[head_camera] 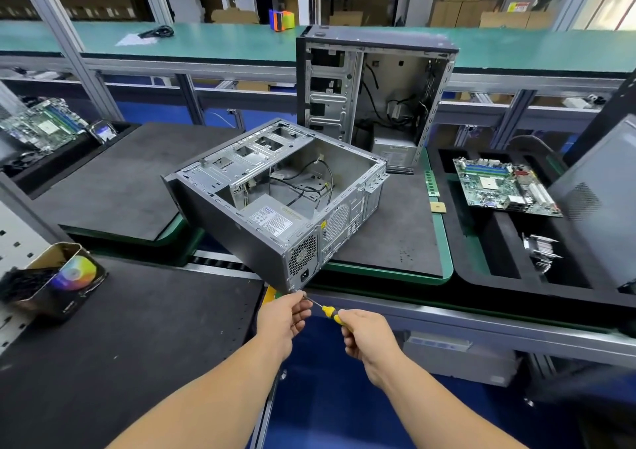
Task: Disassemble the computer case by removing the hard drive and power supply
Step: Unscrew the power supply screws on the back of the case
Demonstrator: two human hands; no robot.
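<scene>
Your right hand grips screwdriver; left hand pinches its shaft at case rear corner, overhanging counter near edge. Power supply still inside; hard drive not visible.

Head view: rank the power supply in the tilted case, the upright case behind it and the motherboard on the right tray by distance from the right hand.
From the right hand, holding the screwdriver:
1. Power supply, in the tilted case's near corner, ahead and slightly left.
2. Motherboard, on the right tray, ahead and right.
3. Upright case, behind the tilted case, farthest back.
</scene>
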